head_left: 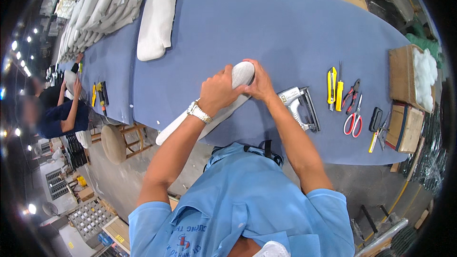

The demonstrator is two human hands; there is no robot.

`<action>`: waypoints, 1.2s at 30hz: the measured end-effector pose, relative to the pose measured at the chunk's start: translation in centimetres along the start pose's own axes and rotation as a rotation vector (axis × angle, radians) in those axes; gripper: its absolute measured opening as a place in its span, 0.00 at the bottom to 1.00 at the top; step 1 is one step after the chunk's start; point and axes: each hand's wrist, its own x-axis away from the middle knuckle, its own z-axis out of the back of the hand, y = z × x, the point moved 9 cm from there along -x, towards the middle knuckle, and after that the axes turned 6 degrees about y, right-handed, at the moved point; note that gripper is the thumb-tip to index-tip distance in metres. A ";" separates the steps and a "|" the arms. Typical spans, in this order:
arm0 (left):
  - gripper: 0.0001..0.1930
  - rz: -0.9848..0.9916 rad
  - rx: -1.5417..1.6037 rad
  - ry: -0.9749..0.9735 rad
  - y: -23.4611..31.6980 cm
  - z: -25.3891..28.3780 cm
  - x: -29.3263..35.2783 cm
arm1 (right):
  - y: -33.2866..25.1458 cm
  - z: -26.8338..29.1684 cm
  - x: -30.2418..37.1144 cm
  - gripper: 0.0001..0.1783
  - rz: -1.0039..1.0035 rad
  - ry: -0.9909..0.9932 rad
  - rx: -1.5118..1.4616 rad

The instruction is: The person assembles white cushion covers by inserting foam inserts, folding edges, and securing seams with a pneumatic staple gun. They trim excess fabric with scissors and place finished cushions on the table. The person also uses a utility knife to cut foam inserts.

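A light grey fabric-covered pad (243, 73), long and round-ended, is held at a slant over the near edge of the blue table (285, 28). My left hand (220, 89) is closed around it near its far end, a watch on that wrist. On the right side of the same end, my right hand (260, 84) grips the rim, thumb across the fabric toward the left hand. The pad's near end reaches down left past my left forearm. Beside my right forearm lies a silver staple gun (300, 107), touched by neither hand.
Right of the staple gun lie a yellow utility knife (332, 88), a yellow screwdriver (340, 90), pliers (351, 97) and red-handled scissors (353, 120). A box of white stuffing (401, 74) stands at the right edge. Another grey pad (157, 24) lies far left; people (64, 116) work beyond.
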 end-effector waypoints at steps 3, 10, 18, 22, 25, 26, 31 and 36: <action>0.35 0.024 0.048 -0.095 -0.3 0.6 -0.6 | -1.8 1.3 0.9 0.50 0.019 -0.012 -0.069; 0.42 -0.087 0.322 0.265 2.5 17.8 7.6 | -16.8 9.5 -3.3 0.25 0.144 0.058 -0.435; 0.35 -0.181 0.639 0.626 1.9 17.9 15.8 | -28.8 8.9 -2.9 0.20 0.480 0.266 -0.274; 0.27 -0.090 0.476 0.548 1.1 20.4 17.8 | -30.9 5.8 -0.5 0.18 0.570 0.297 -0.217; 0.23 -0.029 0.321 0.460 0.6 21.6 18.9 | -32.2 3.5 0.5 0.16 0.542 0.271 -0.178; 0.22 -0.005 0.278 0.424 0.3 21.7 19.1 | -32.5 2.9 0.8 0.16 0.561 0.279 -0.184; 0.21 0.069 0.115 0.395 -1.5 21.9 19.2 | -33.4 0.7 1.6 0.16 0.545 0.316 -0.172; 0.22 0.081 -0.126 0.454 -0.9 22.6 18.2 | -33.5 -1.3 2.3 0.17 0.592 0.330 -0.248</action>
